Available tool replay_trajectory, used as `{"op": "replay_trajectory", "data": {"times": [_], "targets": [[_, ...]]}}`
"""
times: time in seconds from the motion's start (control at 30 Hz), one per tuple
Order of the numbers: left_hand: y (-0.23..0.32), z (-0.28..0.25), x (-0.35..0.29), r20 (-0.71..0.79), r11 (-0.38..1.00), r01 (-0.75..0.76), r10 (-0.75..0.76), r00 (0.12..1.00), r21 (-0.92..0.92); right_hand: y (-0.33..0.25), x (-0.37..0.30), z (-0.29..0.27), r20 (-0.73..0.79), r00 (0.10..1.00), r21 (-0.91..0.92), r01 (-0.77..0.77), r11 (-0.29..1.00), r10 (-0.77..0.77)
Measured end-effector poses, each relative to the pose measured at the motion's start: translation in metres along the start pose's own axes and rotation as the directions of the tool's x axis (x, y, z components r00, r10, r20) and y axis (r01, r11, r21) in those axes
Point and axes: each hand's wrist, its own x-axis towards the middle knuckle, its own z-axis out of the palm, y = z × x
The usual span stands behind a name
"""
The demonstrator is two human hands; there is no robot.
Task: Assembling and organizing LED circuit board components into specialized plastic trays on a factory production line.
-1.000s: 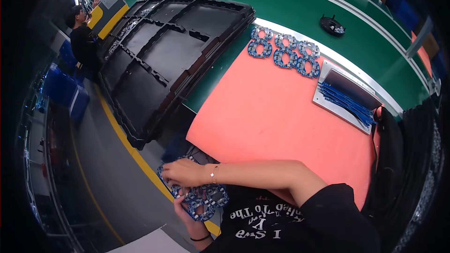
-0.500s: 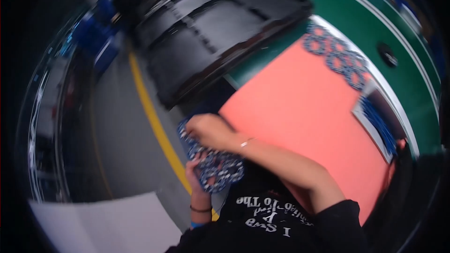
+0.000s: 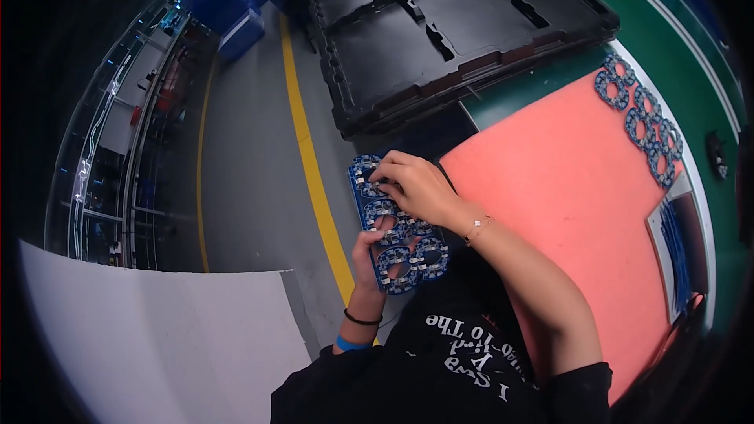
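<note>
A blue panel of joined ring-shaped circuit boards (image 3: 416, 262), dotted with small pale components, is held up in front of my black shirt. My left hand (image 3: 365, 261) grips its lower left side, the thumb lying at the edge and fingers showing behind through the ring holes. At the panel's upper end, my right hand (image 3: 415, 187) has its fingers curled and pinched on one ring, covering part of it. More ring-shaped circuit boards (image 3: 642, 127) lie along the far right edge of the pink mat (image 3: 542, 196).
Beyond the panel lies a large black plastic tray (image 3: 463, 39) with compartments. An open box (image 3: 664, 255) with blue strips inside sits at the mat's right. To the left are a white surface (image 3: 173, 322), a yellow floor line (image 3: 302, 137) and blue bins (image 3: 239, 35).
The view has shifted, so the tray, mat and hands appear farther right and the picture is sharper. My left hand still holds the panel, with my right hand at its upper end.
</note>
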Motion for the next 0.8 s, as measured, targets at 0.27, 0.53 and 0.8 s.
{"op": "replay_trajectory", "data": {"times": [0.27,0.53,0.8], "targets": [[-0.006,-0.01,0.002,0.01,0.998,0.042,-0.042,0.999,-0.056,0.001,0.001,0.005,-0.011,0.999,-0.089,-0.032,0.996,0.031],[-0.011,-0.004,0.002,-0.074,0.998,0.061,-0.062,0.995,-0.017,0.004,0.001,0.001,0.041,0.985,-0.117,-0.16,0.98,0.165],[-0.013,0.006,-0.004,-0.022,0.996,0.089,-0.09,0.996,-0.006,0.011,0.003,0.001,-0.123,0.985,-0.149,-0.139,0.979,0.121]]}}
